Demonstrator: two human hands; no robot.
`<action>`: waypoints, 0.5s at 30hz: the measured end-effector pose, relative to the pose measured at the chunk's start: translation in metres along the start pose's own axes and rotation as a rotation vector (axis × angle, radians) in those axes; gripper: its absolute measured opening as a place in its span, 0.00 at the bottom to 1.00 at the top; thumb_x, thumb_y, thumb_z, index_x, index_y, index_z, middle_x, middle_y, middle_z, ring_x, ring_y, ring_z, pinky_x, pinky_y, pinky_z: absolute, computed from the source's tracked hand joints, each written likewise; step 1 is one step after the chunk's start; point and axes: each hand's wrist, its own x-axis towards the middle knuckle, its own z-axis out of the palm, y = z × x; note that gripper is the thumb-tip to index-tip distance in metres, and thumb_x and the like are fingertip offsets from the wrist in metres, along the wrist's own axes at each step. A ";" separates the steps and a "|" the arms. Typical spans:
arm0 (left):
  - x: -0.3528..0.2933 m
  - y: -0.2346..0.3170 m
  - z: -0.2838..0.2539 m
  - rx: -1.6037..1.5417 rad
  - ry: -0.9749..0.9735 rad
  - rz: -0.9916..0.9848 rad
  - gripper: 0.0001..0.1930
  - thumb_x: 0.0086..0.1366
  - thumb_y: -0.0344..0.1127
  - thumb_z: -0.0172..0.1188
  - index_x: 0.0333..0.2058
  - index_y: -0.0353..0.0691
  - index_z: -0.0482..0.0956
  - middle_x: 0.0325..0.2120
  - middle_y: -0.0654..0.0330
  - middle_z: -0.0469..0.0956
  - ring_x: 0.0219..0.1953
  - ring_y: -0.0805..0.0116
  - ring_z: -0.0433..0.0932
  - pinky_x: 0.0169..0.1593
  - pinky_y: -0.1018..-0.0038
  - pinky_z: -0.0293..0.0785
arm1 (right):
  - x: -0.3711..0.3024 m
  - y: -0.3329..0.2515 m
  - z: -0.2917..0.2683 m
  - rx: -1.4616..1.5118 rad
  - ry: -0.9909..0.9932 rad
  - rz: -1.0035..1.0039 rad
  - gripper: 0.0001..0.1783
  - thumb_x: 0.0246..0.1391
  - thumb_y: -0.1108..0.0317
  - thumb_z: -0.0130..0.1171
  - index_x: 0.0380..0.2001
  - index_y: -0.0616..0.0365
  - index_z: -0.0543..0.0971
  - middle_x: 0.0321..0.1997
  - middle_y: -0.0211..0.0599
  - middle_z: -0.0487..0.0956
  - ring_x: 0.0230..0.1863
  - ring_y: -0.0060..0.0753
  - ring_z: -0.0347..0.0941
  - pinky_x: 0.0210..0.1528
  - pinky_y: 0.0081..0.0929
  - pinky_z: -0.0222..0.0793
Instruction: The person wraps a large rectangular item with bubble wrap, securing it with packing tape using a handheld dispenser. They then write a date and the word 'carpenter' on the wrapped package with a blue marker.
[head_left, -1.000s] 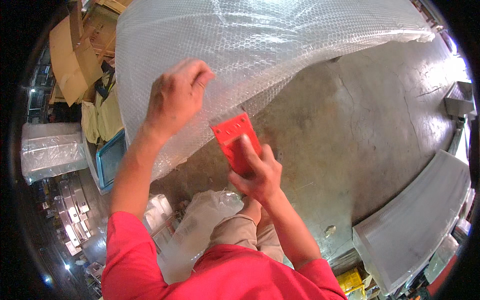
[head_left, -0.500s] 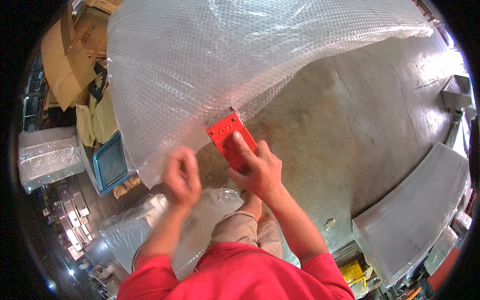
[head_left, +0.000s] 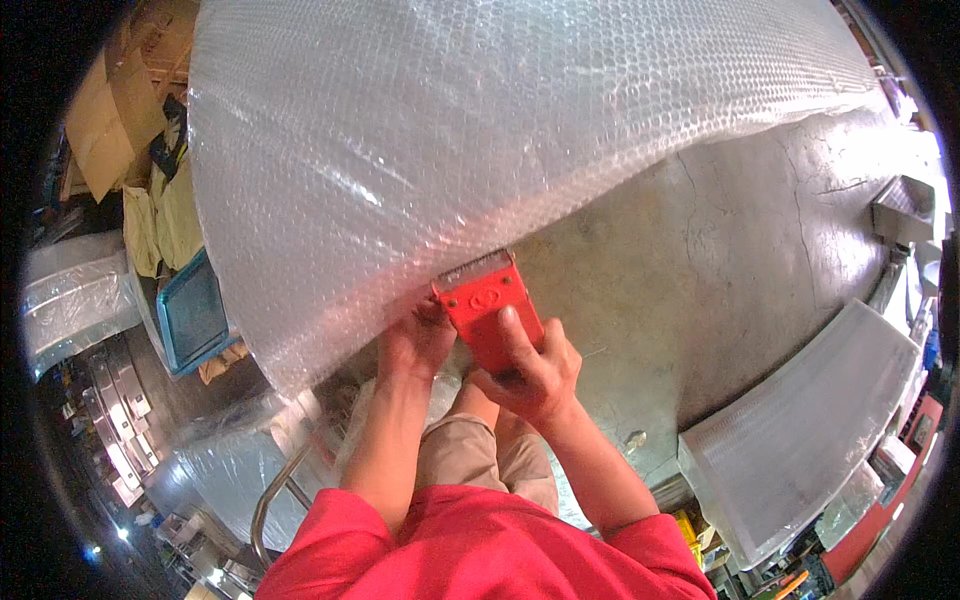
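My right hand (head_left: pixel 535 375) is wrapped around a red tape dispenser (head_left: pixel 490 310), its thumb lying along the top. The dispenser's toothed front edge points away from me, right by the near edge of a large bubble-wrapped piece (head_left: pixel 400 140). At the dispenser's left front corner, my left hand (head_left: pixel 415 340) has its fingers curled under the bubble wrap's edge. Its fingertips are partly hidden, so what they pinch, if anything, does not show. The clear bubble wrap spreads across the far side, with creases that catch the light.
To the right, another bubble-wrapped panel (head_left: pixel 800 420) lies by the cracked concrete floor (head_left: pixel 640 290). On the left are a blue tray (head_left: pixel 195 315), cardboard (head_left: pixel 110 130) and a wrapped bundle (head_left: pixel 80 295). A curved metal bar (head_left: pixel 268 505) and clear plastic sheeting (head_left: pixel 225 475) are at lower left.
My left hand has moved right and forward, from apart to right beside the dispenser. The dispenser has shifted slightly right and nearer, and turned a little straighter.
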 end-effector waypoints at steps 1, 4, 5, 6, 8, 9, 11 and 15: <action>-0.004 0.001 0.004 0.076 0.043 -0.016 0.10 0.64 0.30 0.61 0.43 0.36 0.80 0.42 0.53 0.82 0.42 0.58 0.82 0.48 0.62 0.82 | -0.004 0.003 0.005 -0.008 0.040 -0.014 0.54 0.23 0.62 0.75 0.64 0.41 0.73 0.27 0.38 0.70 0.21 0.40 0.69 0.20 0.36 0.69; -0.011 0.005 0.012 0.111 0.158 -0.021 0.10 0.67 0.36 0.58 0.41 0.37 0.80 0.37 0.56 0.81 0.37 0.61 0.80 0.39 0.69 0.79 | -0.020 0.015 0.015 -0.033 0.023 0.020 0.54 0.24 0.60 0.76 0.65 0.37 0.72 0.35 0.42 0.72 0.25 0.42 0.73 0.24 0.37 0.72; -0.012 0.010 0.013 0.021 0.024 -0.160 0.09 0.70 0.37 0.55 0.41 0.40 0.79 0.29 0.62 0.75 0.29 0.68 0.70 0.33 0.72 0.69 | -0.025 0.020 0.018 -0.046 -0.035 0.080 0.55 0.25 0.58 0.77 0.65 0.35 0.71 0.42 0.46 0.74 0.29 0.45 0.76 0.27 0.37 0.75; -0.012 0.011 0.012 0.016 -0.062 -0.188 0.08 0.70 0.38 0.55 0.39 0.41 0.77 0.27 0.64 0.71 0.27 0.70 0.65 0.31 0.73 0.63 | -0.029 0.024 0.021 -0.040 -0.027 0.092 0.55 0.26 0.56 0.78 0.66 0.32 0.70 0.49 0.49 0.76 0.33 0.47 0.78 0.31 0.38 0.78; -0.012 0.017 0.007 -0.014 -0.170 -0.208 0.07 0.70 0.38 0.54 0.34 0.43 0.75 0.22 0.68 0.64 0.23 0.75 0.56 0.26 0.77 0.51 | -0.031 0.033 0.031 -0.077 -0.116 0.158 0.51 0.25 0.61 0.76 0.63 0.36 0.74 0.29 0.38 0.71 0.22 0.41 0.73 0.22 0.38 0.73; -0.012 0.019 0.005 -0.008 -0.212 -0.244 0.09 0.72 0.39 0.52 0.30 0.45 0.72 0.22 0.69 0.64 0.23 0.78 0.57 0.25 0.78 0.50 | -0.030 0.036 0.038 -0.086 -0.152 0.188 0.50 0.26 0.61 0.76 0.63 0.35 0.75 0.29 0.38 0.71 0.23 0.42 0.74 0.23 0.38 0.73; -0.011 0.021 0.003 -0.040 -0.290 -0.297 0.09 0.72 0.41 0.52 0.35 0.44 0.74 0.25 0.68 0.69 0.23 0.76 0.58 0.26 0.77 0.51 | -0.020 0.040 0.055 -0.092 -0.209 0.224 0.49 0.28 0.61 0.76 0.62 0.33 0.75 0.31 0.38 0.72 0.26 0.43 0.76 0.26 0.37 0.74; -0.007 0.019 0.011 0.069 -0.174 -0.259 0.15 0.73 0.47 0.50 0.45 0.43 0.77 0.36 0.64 0.80 0.28 0.71 0.68 0.32 0.74 0.65 | 0.014 0.039 0.084 -0.002 -0.237 0.270 0.47 0.38 0.55 0.74 0.66 0.27 0.70 0.34 0.41 0.72 0.31 0.47 0.78 0.30 0.44 0.77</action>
